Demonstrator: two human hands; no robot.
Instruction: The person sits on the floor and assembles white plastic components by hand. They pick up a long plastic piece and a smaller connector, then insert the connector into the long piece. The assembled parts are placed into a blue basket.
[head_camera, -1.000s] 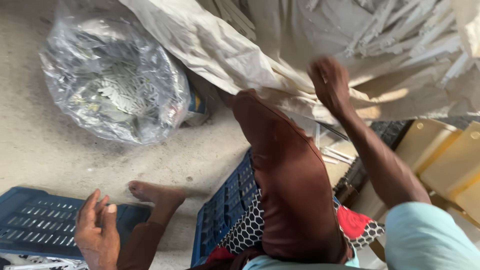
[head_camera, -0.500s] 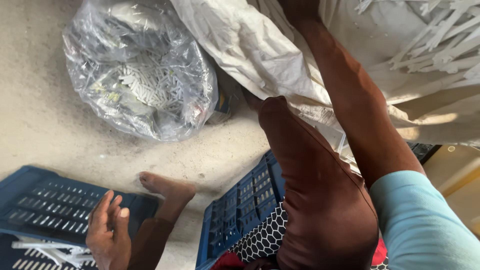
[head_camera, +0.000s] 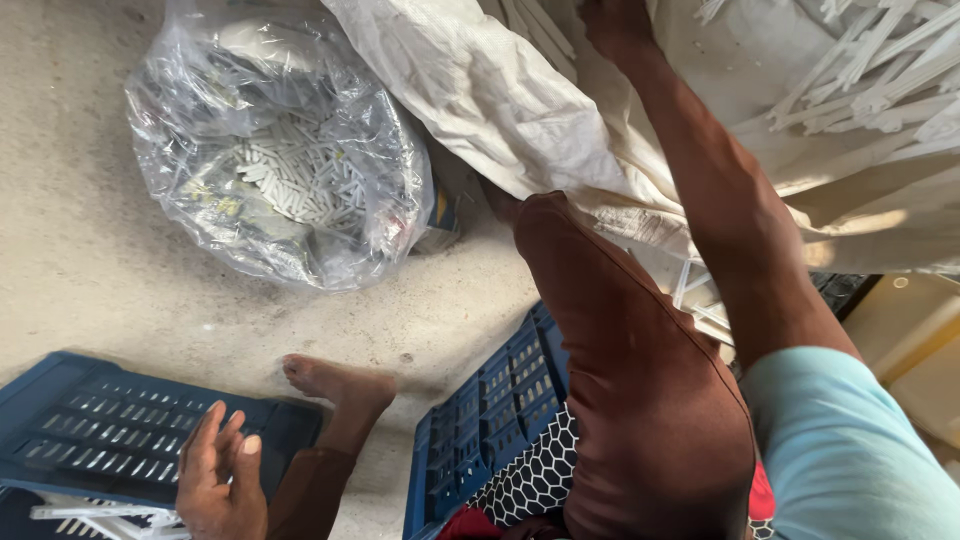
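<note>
My right hand reaches up into a big off-white sack at the top, among white plastic strips; its fingers are cut off by the frame edge. My left hand rests open on a blue slatted plastic crate at the lower left, fingers apart, holding nothing. White plastic pieces lie just below that hand. My knee in brown trousers rises in the middle, and my bare foot stands on the concrete floor.
A clear plastic bag full of small white plastic parts sits on the concrete floor at the upper left. A second blue crate stands under my leg, with a patterned cloth. Yellowish boxes are at the right.
My right arm has stretched further up into the sack, the hand now at the top edge. The view has shifted down and left. My left hand has stayed on the blue crate.
</note>
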